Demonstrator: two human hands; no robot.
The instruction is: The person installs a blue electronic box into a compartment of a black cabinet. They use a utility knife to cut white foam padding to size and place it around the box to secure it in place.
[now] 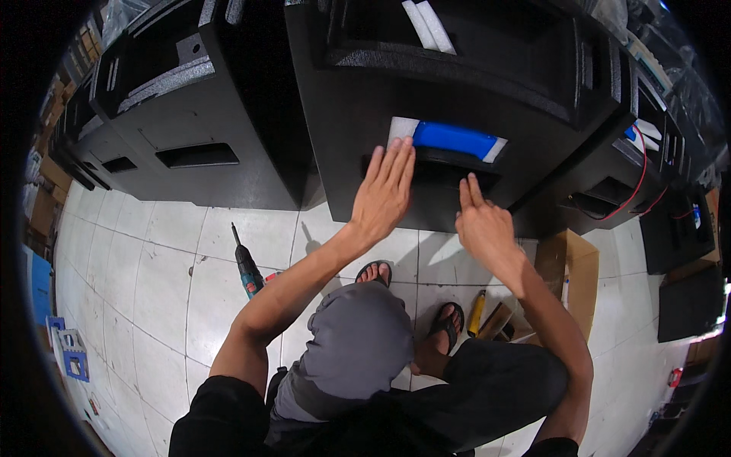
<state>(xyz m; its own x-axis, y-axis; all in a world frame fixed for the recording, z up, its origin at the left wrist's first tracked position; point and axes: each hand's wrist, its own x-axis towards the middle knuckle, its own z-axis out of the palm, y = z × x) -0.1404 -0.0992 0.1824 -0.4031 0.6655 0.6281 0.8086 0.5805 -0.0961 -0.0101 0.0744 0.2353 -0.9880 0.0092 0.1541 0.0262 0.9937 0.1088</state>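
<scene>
Your left hand [382, 196] lies flat, just beside the blue strip [454, 139] above the slot [435, 174] in the black cabinet [343, 137]; your right hand [487, 230] points two fingers there, others curled, grip unclear. Likely a pressing step, calling for even pressure. Upper recess [487, 46] holds white strips [428, 27]; cardboard box [585, 266], contents unclear.

Short black sleeves [221, 415], loose grey legwear [358, 335], black open-toed sandals [449, 326]

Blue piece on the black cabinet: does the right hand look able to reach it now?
Probably yes: the right hand is close to the blue piece, and nothing seems to stand between them.
</scene>
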